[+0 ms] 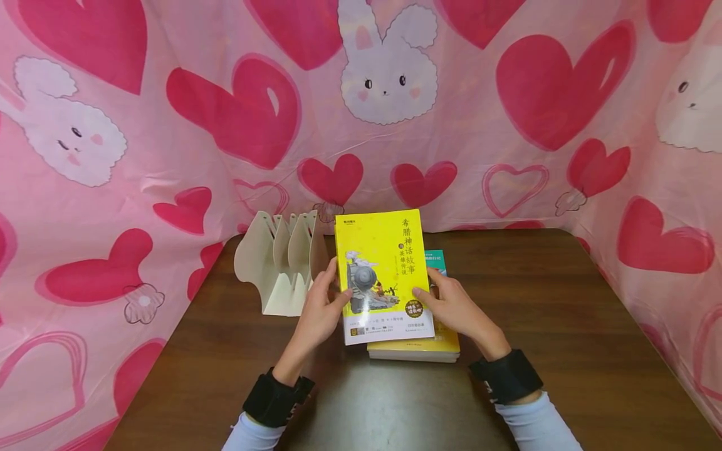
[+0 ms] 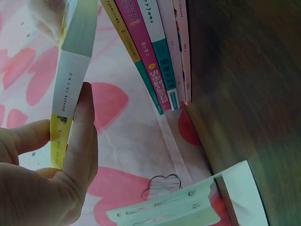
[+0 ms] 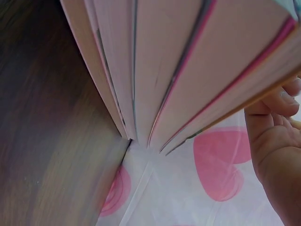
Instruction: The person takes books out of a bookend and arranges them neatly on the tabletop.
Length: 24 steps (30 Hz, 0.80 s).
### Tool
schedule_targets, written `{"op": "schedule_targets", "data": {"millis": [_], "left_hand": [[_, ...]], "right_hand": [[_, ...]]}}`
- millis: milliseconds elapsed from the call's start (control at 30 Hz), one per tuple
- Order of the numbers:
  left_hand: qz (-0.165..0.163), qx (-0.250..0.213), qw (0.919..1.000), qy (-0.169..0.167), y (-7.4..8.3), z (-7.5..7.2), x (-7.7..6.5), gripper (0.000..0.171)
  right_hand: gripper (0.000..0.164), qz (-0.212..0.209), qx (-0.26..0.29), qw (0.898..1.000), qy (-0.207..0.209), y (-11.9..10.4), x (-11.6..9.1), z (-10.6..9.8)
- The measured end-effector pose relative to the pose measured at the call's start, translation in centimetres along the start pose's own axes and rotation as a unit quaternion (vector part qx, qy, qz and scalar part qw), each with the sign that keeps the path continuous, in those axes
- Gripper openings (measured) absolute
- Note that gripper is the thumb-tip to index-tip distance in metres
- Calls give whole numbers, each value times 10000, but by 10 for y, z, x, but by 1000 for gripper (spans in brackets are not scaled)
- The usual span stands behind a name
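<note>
Both hands hold a yellow paperback book [image 1: 383, 250] with Chinese lettering, its cover facing up and its lower edge tipped toward the person. The left hand [image 1: 321, 307] grips its left edge, thumb on the cover; the left wrist view shows thumb and fingers on either side of the spine [image 2: 70, 84]. At the opposite edge, the right hand [image 1: 459, 307] pinches the book with its thumb on top. Below lies a stack of books [image 1: 414, 356], partly hidden by the held one. Their coloured spines [image 2: 155, 52] show in the left wrist view, their page edges [image 3: 155, 70] in the right wrist view.
A cream file rack [image 1: 254, 250] with several upright dividers stands left of the books, close to the left hand. The dark wooden table [image 1: 564, 326] ends at a pink cloth backdrop [image 1: 462, 119] with hearts and rabbits, hung behind and on both sides.
</note>
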State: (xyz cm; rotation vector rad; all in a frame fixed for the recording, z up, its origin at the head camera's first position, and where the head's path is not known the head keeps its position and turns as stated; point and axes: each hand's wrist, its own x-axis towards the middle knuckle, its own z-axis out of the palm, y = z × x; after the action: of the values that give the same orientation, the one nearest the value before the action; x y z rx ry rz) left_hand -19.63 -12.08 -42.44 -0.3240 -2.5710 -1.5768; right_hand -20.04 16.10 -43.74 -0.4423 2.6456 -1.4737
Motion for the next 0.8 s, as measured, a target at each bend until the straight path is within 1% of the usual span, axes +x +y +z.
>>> {"op": "schedule_targets", "data": {"millis": [200, 467, 600, 800], "left_hand": [[-34, 104, 9999, -12, 0, 4, 3, 75], [-143, 228, 9996, -75, 0, 11, 9, 73], [-189, 322, 9993, -19, -1, 17, 12, 71], [-291, 484, 9984, -15, -1, 25, 14, 69]], "right_hand": [[60, -39, -25, 10000, 6, 1, -1, -2], [65, 1, 71, 9999, 75, 5, -4, -6], [65, 73, -91, 9998, 169, 7, -5, -9], [59, 117, -344, 9988, 338, 10, -7, -12]]}}
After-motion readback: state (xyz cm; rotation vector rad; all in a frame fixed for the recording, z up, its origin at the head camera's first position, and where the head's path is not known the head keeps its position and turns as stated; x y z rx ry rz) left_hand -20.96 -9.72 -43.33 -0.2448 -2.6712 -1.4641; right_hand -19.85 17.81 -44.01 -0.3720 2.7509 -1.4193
